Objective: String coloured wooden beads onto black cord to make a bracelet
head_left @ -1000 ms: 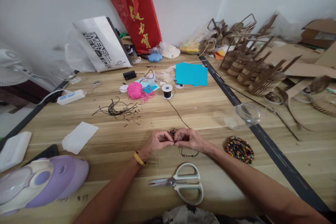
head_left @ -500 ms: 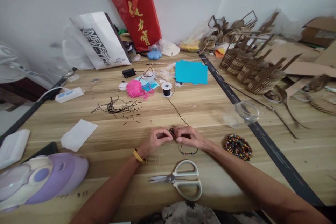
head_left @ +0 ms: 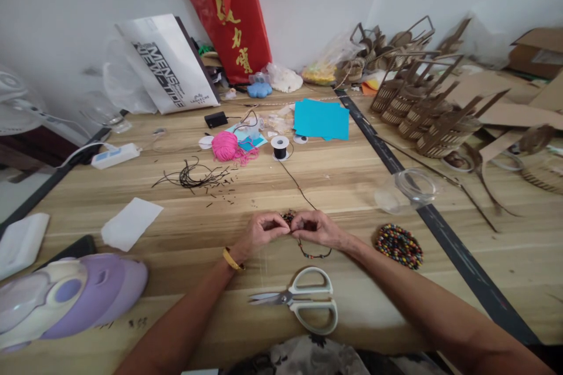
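Note:
My left hand (head_left: 263,231) and my right hand (head_left: 320,229) meet over the middle of the table, thumbs and forefingers pinched almost tip to tip. A black cord (head_left: 294,180) runs from a white spool (head_left: 280,147) down to my right hand. Below that hand hangs a cord loop strung with a few coloured beads (head_left: 314,256), and the hand grips this cord. What my left fingertips pinch is too small to make out. Behind the fingers a pile of small beads (head_left: 288,217) partly shows. Scissors with white handles (head_left: 294,299) lie nearer me, blades pointing left.
A coil of multicoloured beads (head_left: 398,246) lies right of my right forearm. Cut black cords (head_left: 193,176), pink yarn (head_left: 225,146) and blue sheets (head_left: 321,119) lie farther back. A purple-and-white device (head_left: 97,293) stands at left, small woven baskets (head_left: 422,111) at right.
My fingertips were slightly apart half a second ago and now come together again. The beaded loop below my right hand has shifted a little. The whole view has tilted slightly.

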`<act>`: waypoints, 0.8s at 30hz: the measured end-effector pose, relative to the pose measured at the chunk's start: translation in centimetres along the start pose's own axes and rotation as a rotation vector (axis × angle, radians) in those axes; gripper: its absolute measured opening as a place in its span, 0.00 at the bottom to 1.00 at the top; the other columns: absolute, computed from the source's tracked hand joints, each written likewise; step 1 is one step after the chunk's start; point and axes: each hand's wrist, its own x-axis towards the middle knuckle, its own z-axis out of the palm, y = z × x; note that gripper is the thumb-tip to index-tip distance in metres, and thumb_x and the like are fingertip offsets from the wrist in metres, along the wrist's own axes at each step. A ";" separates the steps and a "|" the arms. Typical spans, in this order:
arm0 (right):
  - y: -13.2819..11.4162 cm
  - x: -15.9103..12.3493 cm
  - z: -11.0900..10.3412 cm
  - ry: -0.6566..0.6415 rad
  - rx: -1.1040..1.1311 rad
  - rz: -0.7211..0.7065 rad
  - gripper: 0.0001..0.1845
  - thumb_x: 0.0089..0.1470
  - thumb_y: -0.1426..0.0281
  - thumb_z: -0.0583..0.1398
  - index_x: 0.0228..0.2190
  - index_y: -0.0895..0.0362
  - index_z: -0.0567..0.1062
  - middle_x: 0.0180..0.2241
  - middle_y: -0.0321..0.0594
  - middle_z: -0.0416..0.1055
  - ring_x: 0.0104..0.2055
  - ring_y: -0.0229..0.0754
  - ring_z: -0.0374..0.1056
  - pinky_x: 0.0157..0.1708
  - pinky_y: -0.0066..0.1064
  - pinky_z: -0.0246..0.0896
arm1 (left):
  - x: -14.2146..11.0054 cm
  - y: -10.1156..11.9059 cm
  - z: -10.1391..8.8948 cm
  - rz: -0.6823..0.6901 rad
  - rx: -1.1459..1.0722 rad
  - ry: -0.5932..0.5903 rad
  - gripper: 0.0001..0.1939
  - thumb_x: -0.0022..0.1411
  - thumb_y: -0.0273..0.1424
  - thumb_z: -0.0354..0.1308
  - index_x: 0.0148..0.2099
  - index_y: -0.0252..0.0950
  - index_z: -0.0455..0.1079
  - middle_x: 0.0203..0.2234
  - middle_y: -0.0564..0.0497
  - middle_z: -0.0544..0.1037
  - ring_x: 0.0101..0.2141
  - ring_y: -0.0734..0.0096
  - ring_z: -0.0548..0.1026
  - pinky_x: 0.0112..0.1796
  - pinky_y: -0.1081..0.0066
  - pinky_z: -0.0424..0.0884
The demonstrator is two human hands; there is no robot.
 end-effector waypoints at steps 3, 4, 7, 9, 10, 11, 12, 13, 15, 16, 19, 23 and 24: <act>-0.1 0.0 0.0 -0.002 -0.014 0.008 0.15 0.50 0.61 0.63 0.29 0.62 0.72 0.23 0.34 0.63 0.24 0.32 0.56 0.24 0.24 0.51 | 0.0 -0.1 0.0 -0.001 0.003 0.004 0.10 0.52 0.34 0.64 0.29 0.30 0.73 0.24 0.49 0.75 0.27 0.74 0.70 0.31 0.74 0.65; -0.1 0.0 0.0 -0.003 -0.013 0.010 0.15 0.50 0.61 0.63 0.29 0.62 0.72 0.23 0.34 0.63 0.24 0.32 0.56 0.24 0.24 0.51 | 0.0 -0.1 0.0 -0.002 0.003 0.005 0.10 0.52 0.33 0.64 0.29 0.30 0.73 0.24 0.49 0.75 0.27 0.74 0.70 0.31 0.74 0.65; 0.0 0.0 0.0 -0.007 0.000 0.006 0.16 0.51 0.60 0.62 0.29 0.62 0.72 0.22 0.32 0.62 0.23 0.32 0.55 0.23 0.24 0.50 | 0.0 -0.3 -0.1 -0.013 0.008 0.005 0.09 0.52 0.33 0.64 0.29 0.30 0.73 0.25 0.49 0.75 0.28 0.74 0.70 0.31 0.74 0.65; 0.0 0.0 0.0 -0.007 0.002 -0.004 0.16 0.52 0.60 0.61 0.29 0.62 0.71 0.21 0.32 0.60 0.23 0.31 0.54 0.23 0.24 0.49 | 0.0 -0.3 -0.1 -0.031 0.014 0.006 0.09 0.52 0.33 0.64 0.29 0.30 0.73 0.25 0.50 0.75 0.27 0.74 0.70 0.31 0.74 0.64; 0.1 0.0 0.0 -0.006 0.000 -0.009 0.16 0.52 0.59 0.61 0.29 0.62 0.71 0.21 0.32 0.60 0.23 0.31 0.53 0.23 0.24 0.48 | -0.1 -0.3 -0.1 -0.042 0.015 0.007 0.09 0.52 0.33 0.63 0.29 0.30 0.72 0.24 0.50 0.74 0.26 0.75 0.69 0.30 0.75 0.64; 0.1 0.0 0.0 -0.005 -0.003 -0.012 0.16 0.53 0.59 0.61 0.29 0.62 0.71 0.21 0.32 0.60 0.23 0.31 0.53 0.23 0.24 0.48 | -0.1 -0.3 -0.1 -0.052 0.010 0.009 0.10 0.52 0.33 0.64 0.29 0.30 0.72 0.24 0.51 0.74 0.26 0.75 0.69 0.29 0.75 0.64; 0.1 0.0 0.0 -0.005 -0.005 -0.013 0.16 0.53 0.59 0.60 0.28 0.62 0.71 0.21 0.32 0.60 0.23 0.32 0.52 0.23 0.24 0.47 | -0.1 -0.2 -0.2 -0.060 0.000 0.016 0.10 0.52 0.33 0.64 0.29 0.30 0.72 0.23 0.51 0.73 0.25 0.76 0.68 0.29 0.75 0.63; 0.1 0.0 0.0 -0.006 -0.007 -0.013 0.16 0.53 0.59 0.60 0.28 0.62 0.71 0.21 0.32 0.60 0.23 0.32 0.52 0.23 0.24 0.47 | -0.1 -0.1 -0.2 -0.065 -0.016 0.027 0.10 0.51 0.33 0.64 0.29 0.30 0.71 0.23 0.51 0.73 0.25 0.76 0.68 0.29 0.76 0.63; 0.1 -0.1 0.0 -0.009 -0.007 -0.010 0.16 0.53 0.59 0.60 0.27 0.62 0.71 0.21 0.32 0.60 0.23 0.32 0.52 0.23 0.24 0.47 | -0.1 0.2 -0.4 -0.071 -0.053 0.060 0.11 0.51 0.34 0.64 0.29 0.30 0.70 0.23 0.52 0.73 0.25 0.76 0.68 0.29 0.76 0.64; 0.1 -0.1 0.0 -0.011 -0.006 -0.009 0.16 0.53 0.60 0.60 0.27 0.62 0.71 0.21 0.32 0.60 0.23 0.32 0.52 0.23 0.25 0.47 | -0.1 0.4 -0.4 -0.074 -0.068 0.073 0.11 0.52 0.34 0.63 0.29 0.30 0.70 0.23 0.52 0.72 0.26 0.76 0.68 0.30 0.76 0.64; 0.0 -0.1 0.0 -0.014 0.001 -0.006 0.16 0.53 0.60 0.60 0.27 0.62 0.71 0.21 0.32 0.60 0.23 0.32 0.52 0.23 0.24 0.47 | -0.2 0.6 -0.4 -0.082 -0.098 0.074 0.11 0.53 0.35 0.63 0.31 0.30 0.70 0.24 0.51 0.73 0.27 0.76 0.69 0.31 0.75 0.65; 0.0 -0.1 0.0 -0.012 -0.002 -0.006 0.16 0.53 0.60 0.60 0.28 0.62 0.71 0.21 0.33 0.60 0.23 0.32 0.52 0.23 0.24 0.47 | -0.3 0.5 0.1 -0.092 -0.079 0.014 0.14 0.49 0.34 0.66 0.35 0.30 0.72 0.27 0.50 0.75 0.28 0.74 0.71 0.31 0.75 0.66; 0.0 -0.2 0.0 -0.012 -0.010 -0.006 0.16 0.53 0.59 0.60 0.28 0.62 0.71 0.22 0.33 0.61 0.23 0.32 0.53 0.23 0.24 0.48 | -0.3 0.5 0.2 -0.082 -0.036 0.001 0.13 0.49 0.34 0.66 0.34 0.30 0.72 0.26 0.50 0.75 0.28 0.74 0.71 0.31 0.75 0.66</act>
